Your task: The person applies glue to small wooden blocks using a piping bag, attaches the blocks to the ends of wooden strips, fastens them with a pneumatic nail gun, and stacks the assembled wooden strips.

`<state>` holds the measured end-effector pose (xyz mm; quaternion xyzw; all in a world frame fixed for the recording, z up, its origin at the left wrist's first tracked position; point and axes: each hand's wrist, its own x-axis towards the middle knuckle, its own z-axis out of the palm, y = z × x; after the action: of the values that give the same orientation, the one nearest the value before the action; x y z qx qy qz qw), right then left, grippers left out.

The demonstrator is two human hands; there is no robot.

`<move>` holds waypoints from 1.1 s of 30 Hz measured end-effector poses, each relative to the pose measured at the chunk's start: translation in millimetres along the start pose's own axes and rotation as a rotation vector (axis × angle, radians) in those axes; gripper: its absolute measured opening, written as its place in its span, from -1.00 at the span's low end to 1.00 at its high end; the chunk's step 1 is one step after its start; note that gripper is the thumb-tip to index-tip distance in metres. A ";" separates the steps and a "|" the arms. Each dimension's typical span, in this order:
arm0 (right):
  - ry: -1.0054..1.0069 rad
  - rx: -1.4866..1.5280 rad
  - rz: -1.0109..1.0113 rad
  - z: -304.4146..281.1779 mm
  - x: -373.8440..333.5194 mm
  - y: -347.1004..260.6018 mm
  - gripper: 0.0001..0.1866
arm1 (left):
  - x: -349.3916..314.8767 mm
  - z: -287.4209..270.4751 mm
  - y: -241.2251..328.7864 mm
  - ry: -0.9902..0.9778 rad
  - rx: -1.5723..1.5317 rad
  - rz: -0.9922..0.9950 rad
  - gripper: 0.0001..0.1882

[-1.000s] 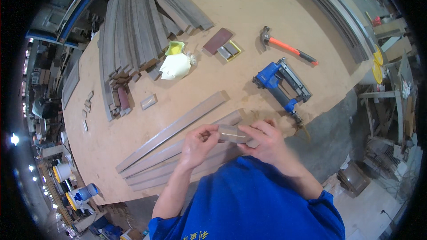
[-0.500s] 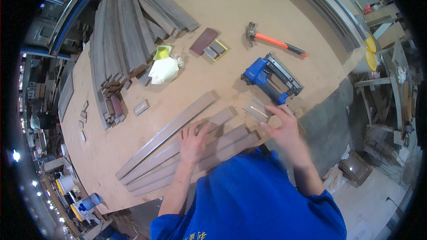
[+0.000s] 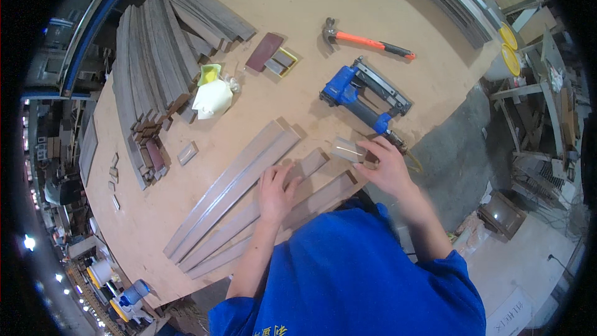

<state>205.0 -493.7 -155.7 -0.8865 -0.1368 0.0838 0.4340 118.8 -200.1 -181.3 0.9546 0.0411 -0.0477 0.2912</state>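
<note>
Head view: your left hand (image 3: 275, 194) lies over a strip (image 3: 312, 162) on the surface (image 3: 239, 134), fingers and thumb parted; whether they grip it cannot be told. Your right hand (image 3: 388, 166) pinches a small block (image 3: 346, 149) between thumb and fingers, just beside the strip's right end. Near that hand lies the nailer (image 3: 362, 109), with the hammer (image 3: 364, 40) beyond it.

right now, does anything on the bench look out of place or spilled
Nothing looks spilled. Slightly untidy: a few small loose pieces lie scattered near the left edge of the bench, apart from the pile of grey strips, and some strips at its upper right slant away from the others.
</note>
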 end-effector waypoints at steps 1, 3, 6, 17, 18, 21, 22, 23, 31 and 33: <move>-0.028 -0.021 0.001 1.4 1.0 0.0 -0.49 | 3.5 -4.8 7.7 0.037 0.045 0.053 -0.50; -0.011 -0.041 -0.023 5.9 4.2 -0.3 -0.51 | 7.4 -7.7 16.6 0.075 0.093 0.107 -0.48; -0.009 -0.069 -0.037 11.8 11.6 -2.5 -0.52 | 8.0 -8.8 20.5 0.025 0.184 0.167 -0.44; -0.423 -0.260 -0.373 53.7 51.0 -23.5 -0.41 | -19.5 -31.2 18.1 -0.026 -0.084 0.041 -0.50; -0.427 -0.259 -0.374 54.1 52.2 -20.9 -0.41 | -17.9 -28.6 16.8 -0.026 -0.086 0.038 -0.50; -0.402 -0.250 -0.349 52.7 56.5 -13.7 -0.43 | -12.7 -21.6 12.4 0.077 -0.070 0.098 -0.50; -0.440 -0.238 -0.324 50.4 58.4 -16.3 -0.40 | -11.1 -19.6 10.9 0.084 -0.064 0.102 -0.49; -0.478 -0.225 -0.299 49.8 60.0 -17.8 -0.37 | -10.2 -17.4 9.4 0.090 -0.057 0.107 -0.48; -0.453 -0.188 -0.334 54.4 62.0 -10.8 -0.41 | -0.4 -7.0 14.5 0.061 -0.061 0.074 -0.48; -0.451 -0.174 -0.329 54.9 62.3 -9.3 -0.41 | 0.8 -7.2 16.3 0.055 -0.052 0.085 -0.48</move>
<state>247.8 -427.7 -183.6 -0.8453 -0.3782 0.1953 0.3229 121.8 -209.5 -166.5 0.9485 0.0098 -0.0078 0.3166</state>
